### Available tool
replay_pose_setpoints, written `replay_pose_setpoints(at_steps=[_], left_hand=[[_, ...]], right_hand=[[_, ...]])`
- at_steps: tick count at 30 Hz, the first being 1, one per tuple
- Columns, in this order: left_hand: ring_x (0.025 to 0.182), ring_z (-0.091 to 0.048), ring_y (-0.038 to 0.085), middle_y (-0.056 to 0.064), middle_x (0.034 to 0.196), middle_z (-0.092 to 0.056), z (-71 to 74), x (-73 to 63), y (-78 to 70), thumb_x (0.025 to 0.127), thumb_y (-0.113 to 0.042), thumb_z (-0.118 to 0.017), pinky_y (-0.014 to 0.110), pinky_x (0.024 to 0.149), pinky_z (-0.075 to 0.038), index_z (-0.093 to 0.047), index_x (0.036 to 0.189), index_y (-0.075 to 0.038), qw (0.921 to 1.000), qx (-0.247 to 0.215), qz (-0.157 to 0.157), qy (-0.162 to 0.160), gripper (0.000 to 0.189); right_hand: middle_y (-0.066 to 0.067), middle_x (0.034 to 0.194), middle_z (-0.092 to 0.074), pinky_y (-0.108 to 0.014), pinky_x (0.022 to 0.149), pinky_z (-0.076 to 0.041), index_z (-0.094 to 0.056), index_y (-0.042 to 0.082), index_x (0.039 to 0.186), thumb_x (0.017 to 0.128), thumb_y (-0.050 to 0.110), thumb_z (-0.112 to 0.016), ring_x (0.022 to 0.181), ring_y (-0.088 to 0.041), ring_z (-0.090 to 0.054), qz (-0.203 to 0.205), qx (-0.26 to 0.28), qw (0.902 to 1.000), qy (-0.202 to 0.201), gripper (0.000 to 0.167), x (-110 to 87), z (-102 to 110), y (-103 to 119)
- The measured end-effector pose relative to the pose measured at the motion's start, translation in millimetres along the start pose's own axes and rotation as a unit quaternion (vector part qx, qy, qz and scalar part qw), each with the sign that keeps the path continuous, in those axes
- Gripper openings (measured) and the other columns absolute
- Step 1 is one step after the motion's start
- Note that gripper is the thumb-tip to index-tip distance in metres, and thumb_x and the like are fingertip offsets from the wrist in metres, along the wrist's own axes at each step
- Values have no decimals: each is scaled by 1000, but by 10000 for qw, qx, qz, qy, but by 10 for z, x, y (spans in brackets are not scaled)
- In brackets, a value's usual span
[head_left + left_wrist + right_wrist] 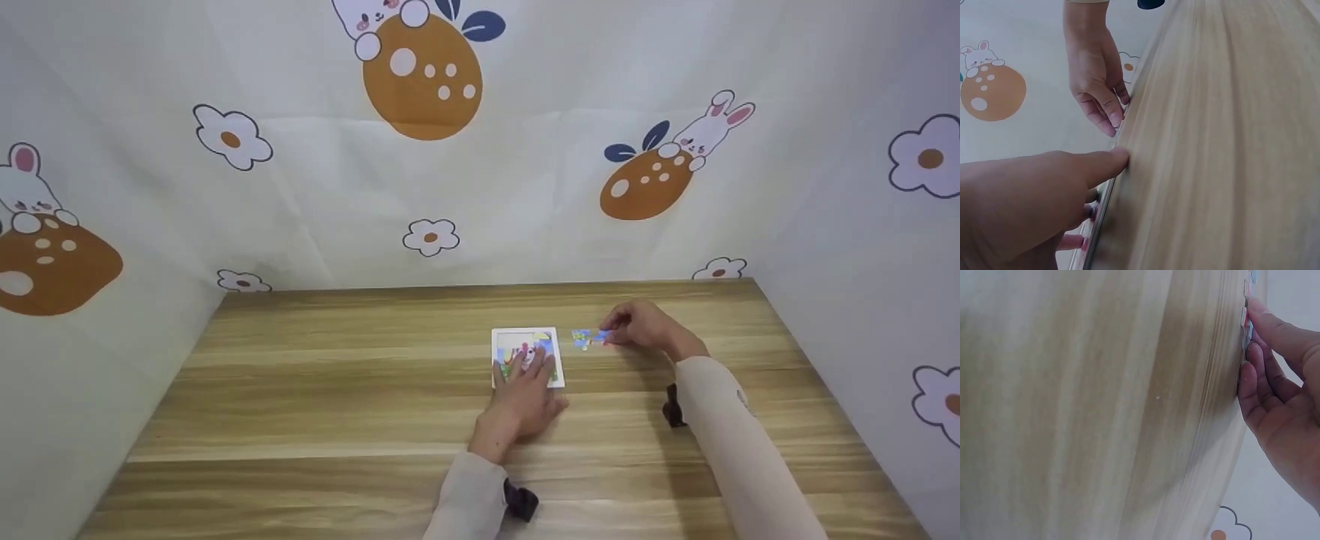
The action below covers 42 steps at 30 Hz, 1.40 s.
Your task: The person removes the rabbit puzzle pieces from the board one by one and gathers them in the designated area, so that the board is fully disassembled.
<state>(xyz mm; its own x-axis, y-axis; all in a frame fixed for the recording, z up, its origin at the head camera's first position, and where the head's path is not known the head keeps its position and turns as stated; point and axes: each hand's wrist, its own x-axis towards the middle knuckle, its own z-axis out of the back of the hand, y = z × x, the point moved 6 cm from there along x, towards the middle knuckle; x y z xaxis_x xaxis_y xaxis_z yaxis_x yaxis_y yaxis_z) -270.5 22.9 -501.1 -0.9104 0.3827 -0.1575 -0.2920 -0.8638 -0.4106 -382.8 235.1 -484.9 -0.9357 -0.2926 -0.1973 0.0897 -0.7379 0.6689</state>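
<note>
A small jigsaw puzzle in a white frame [560, 367] lies on the table in the head view, its picture showing a white cartoon character on blue and green. My left hand [525, 397] rests on it with fingers spread, covering the lower part. In the left wrist view, that hand's thumb [1112, 161] touches the table. To the right of the frame, loose puzzle pieces [581, 339] lie close together. My right hand [641, 326] pinches a puzzle piece [1244, 319] at their right end, between thumb and curled fingers; the fingers partly hide it.
The wood-grain table [315, 405] ends at a pale curtain [322, 187] printed with rabbits, orange fruits and flowers, which stands behind it and on both sides. Dark wrist devices are strapped by the left sleeve [469, 495] and the right sleeve [727, 420].
</note>
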Motion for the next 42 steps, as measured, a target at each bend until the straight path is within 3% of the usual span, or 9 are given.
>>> replay_pose_setpoints(at_steps=[5, 13, 17, 29, 36, 42], left_hand=[[158, -9, 31, 4, 169, -18, 11, -32, 42, 102, -48, -49, 64, 125, -5, -28, 159, -17, 9995, -234, -87, 200, 69], [157, -14, 33, 5, 168, -24, 38, -41, 59, 102, -48, -49, 65, 124, -8, -32, 158, -17, 9996, -154, -177, 130, 66], [157, -13, 34, 4, 168, -21, 47, -33, 49, 103, -47, -48, 64, 125, -7, -31, 158, -18, 9995, -217, -149, 202, 65], [157, -14, 35, 9, 168, -24, 101, -1, 69, 104, -40, -49, 63, 125, -9, -38, 155, -12, 9979, -528, -309, 227, 59], [156, -16, 37, 10, 167, -26, 106, -2, 89, 104, -37, -51, 64, 124, -10, -41, 153, -9, 9978, -563, -318, 129, 58], [156, -16, 35, 10, 166, -27, 103, 3, 106, 101, -32, -55, 64, 124, -11, -44, 151, -7, 9981, -469, -406, 54, 57]], right_hand=[[-15, 106, -73, -33, 88, -52, -74, 0, 106, 90, 1, -70, 95, -19, -63, 180, -28, 9998, -51, 16, 11, -21, 25], [-11, 109, -74, -36, 93, -52, -73, 5, 110, 94, 16, -70, 98, -19, -65, 60, -127, 9999, 16, 20, 66, -9, 145], [-9, 110, -74, -37, 93, -53, -74, 8, 110, 95, 15, -68, 101, -19, -65, 89, -49, 9999, 32, 18, 99, -49, 277], [-10, 102, -75, -36, 85, -56, -76, 5, 102, 90, 2, -69, 93, -18, -66, 840, 42, 9963, 172, 14, 195, -324, 684], [-13, 107, -72, -48, 99, -54, -75, 3, 101, 89, -2, -68, 109, -31, -67, 1335, -51, 9907, 263, 14, 209, -469, 789], [-15, 107, -71, -48, 98, -55, -76, 2, 100, 88, -3, -69, 107, -32, -67, 1398, 15, 9895, 367, 15, 227, -560, 827]])
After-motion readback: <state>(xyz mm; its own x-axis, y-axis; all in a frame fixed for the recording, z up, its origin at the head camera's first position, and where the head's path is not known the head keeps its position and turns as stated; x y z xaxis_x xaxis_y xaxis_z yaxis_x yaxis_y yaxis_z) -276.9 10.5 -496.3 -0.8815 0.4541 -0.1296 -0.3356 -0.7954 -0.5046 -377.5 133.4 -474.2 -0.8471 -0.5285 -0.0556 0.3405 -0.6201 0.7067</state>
